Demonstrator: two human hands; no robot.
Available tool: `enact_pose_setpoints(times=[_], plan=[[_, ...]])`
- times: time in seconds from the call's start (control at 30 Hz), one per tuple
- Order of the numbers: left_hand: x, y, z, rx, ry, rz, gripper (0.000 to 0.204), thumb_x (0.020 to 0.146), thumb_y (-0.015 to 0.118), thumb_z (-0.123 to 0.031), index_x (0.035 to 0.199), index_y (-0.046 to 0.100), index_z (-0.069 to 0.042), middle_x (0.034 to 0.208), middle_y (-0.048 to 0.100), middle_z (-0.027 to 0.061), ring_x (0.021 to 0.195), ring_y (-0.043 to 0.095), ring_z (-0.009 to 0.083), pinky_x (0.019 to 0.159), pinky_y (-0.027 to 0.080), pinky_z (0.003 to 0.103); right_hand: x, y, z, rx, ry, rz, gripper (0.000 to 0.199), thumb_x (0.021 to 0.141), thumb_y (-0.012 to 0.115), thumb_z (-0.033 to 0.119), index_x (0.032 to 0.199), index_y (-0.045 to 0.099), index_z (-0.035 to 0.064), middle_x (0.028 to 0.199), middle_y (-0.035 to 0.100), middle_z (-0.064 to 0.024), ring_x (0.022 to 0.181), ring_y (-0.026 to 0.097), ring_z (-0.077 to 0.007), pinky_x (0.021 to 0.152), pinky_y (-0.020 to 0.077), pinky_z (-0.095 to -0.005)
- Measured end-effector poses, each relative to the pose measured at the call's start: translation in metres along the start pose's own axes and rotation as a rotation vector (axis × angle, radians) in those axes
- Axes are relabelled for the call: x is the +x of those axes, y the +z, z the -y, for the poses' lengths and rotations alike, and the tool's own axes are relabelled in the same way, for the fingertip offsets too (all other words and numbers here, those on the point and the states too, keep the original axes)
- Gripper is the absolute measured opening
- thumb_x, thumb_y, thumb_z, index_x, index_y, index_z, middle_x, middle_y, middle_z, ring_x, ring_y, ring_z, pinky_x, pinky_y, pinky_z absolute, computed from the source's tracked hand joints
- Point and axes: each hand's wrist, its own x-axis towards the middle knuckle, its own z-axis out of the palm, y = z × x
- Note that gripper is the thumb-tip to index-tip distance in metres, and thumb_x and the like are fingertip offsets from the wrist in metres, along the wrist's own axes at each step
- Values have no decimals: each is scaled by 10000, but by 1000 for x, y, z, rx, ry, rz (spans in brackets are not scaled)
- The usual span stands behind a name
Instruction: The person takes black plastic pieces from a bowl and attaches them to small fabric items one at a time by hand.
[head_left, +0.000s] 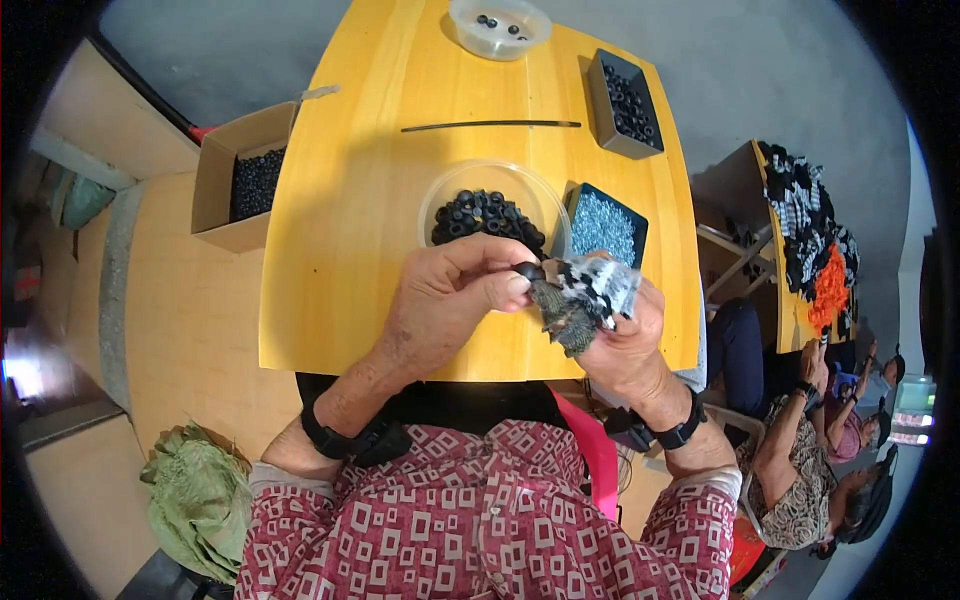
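We have a yellow wooden bench (340,260) before us, with a cardboard carton (211,195) of small black pieces (258,185) at its left side. On it stand a round clear tub (500,172) of black rings (480,215), a clear bowl (490,42) with a few dark pieces (487,22) at the far edge, a grey box (632,150) of black beads (630,105) and, beside the tub, a dark tray (614,201) of pale-blue bits (603,228). Above the near part, we see both hands closed: the right hand (630,345) grips a patterned bundle (570,305) with clear plastic about it; the left hand (440,295) pinches a round black piece (530,270) against the bundle's left end, between thumb and forefinger. A thin dark rod (490,125) lies beyond the tub; the pinched piece is smaller overall.
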Motion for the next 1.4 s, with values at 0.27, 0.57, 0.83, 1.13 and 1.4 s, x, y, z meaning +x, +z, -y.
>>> enact_pose_setpoints(times=[0.27, 0.57, 0.83, 1.13, 1.4], plan=[[-3, 5, 3, -155, 55, -112, 185, 891, 589, -11, 1074, 615, 10, 968, 657, 38, 881, 618, 93, 765, 520, 228, -3, 30, 12, 136, 71, -237, 241, 662, 748, -25, 878, 643, -2, 819, 639, -142, 712, 648, -273, 628, 523, -331], [-2, 6, -7, -156, -54, -71, 188, 901, 601, -70, 1081, 618, -16, 983, 660, 32, 901, 609, 83, 762, 516, 231, -4, 27, 11, 106, 64, -255, 246, 658, 776, -5, 858, 633, 0, 816, 630, -116, 691, 619, -263, 595, 497, -322], [-7, 13, -3, -212, -74, 5, 190, 905, 610, -115, 1072, 617, -25, 947, 655, 17, 846, 585, 62, 725, 481, 233, -10, 11, 13, 8, 77, -186, 308, 600, 768, -11, 874, 628, 5, 827, 626, -112, 711, 603, -292, 629, 480, -359], [-14, 22, -17, 14, -42, 73, 196, 850, 679, -107, 1025, 663, -19, 950, 663, 21, 872, 604, 92, 801, 491, 245, -22, -7, 31, -136, -31, -212, 296, 604, 764, 10, 865, 626, 4, 817, 619, -114, 707, 602, -288, 618, 465, -372], [-20, 34, -29, 118, -52, 202, 185, 825, 691, -70, 999, 677, -6, 972, 666, 26, 898, 595, 95, 853, 470, 254, -46, -18, 29, -253, -172, -231, 381, 581, 766, 32, 934, 636, -21, 791, 627, -116, 664, 610, -274, 591, 478, -351]])
